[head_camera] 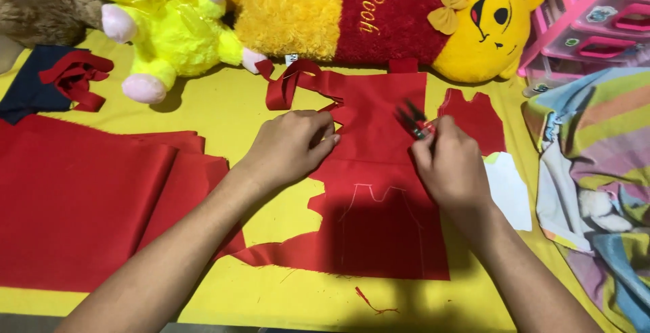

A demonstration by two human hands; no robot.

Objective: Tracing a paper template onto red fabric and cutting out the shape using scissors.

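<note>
Red cloth (pixel 379 191) lay flat on the yellow table (pixel 271 292), its long axis running away from the person, from the near edge up toward the plush toys. A pale chalk outline (pixel 376 201) of a small garment shape sat on its lower half, just nearer the body than both hands. The left hand (pixel 291 147) pressed down on the cloth's left edge, fingers curled and pinching the fabric where a notch had been cut, close to a twisted red strip (pixel 298 79) that trailed off toward the toys. The right hand (pixel 447 164) rested on the cloth's right side, fingers clenched around a small pair of snips (pixel 413 122), whose dark blades pointed up and left, away from the person, over the upper part of the cloth. The blades looked slightly parted, with the cloth directly beneath them; whether they were biting into it could not be told. So the right hand was the nearer one to the cutting spot, and the chalk outline lay below and left of the blades. A cut red piece (pixel 474 120) and a white paper pattern (pixel 511 191) lay just right of the right hand, a folded red sheet (pixel 81 204) well to the left, and a striped blanket (pixel 596 170) at the far right.
</note>
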